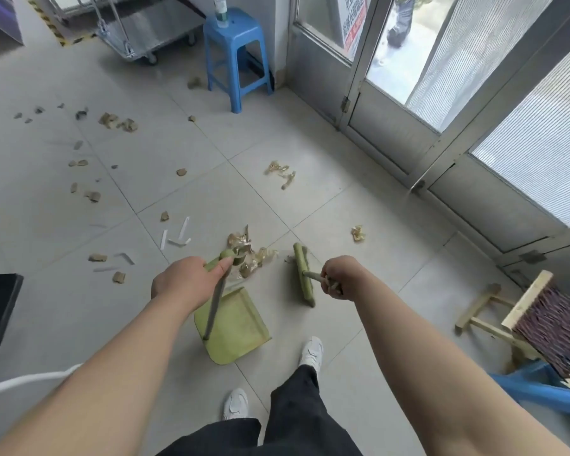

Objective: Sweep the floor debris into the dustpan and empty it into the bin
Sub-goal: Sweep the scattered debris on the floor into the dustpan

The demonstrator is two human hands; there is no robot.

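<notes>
One pale-green plastic dustpan point(237, 327), scuffed, lies flat on the tiles just beside a crumpled gold-wrapper heap point(250, 258) — the left hand point(185, 281) curls round its grey pole point(215, 307); the right hand point(341, 278) clenches one green broom point(303, 274) by the handle.

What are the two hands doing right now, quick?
The left hand is closed, gripping the dustpan by its handle.
The right hand is closed, gripping the broom by its handle.

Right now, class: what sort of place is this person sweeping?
Probably a shop or workshop entrance: metal-framed glass doors, a wheeled metal cart and a blue plastic stool on tiled floor.
</notes>
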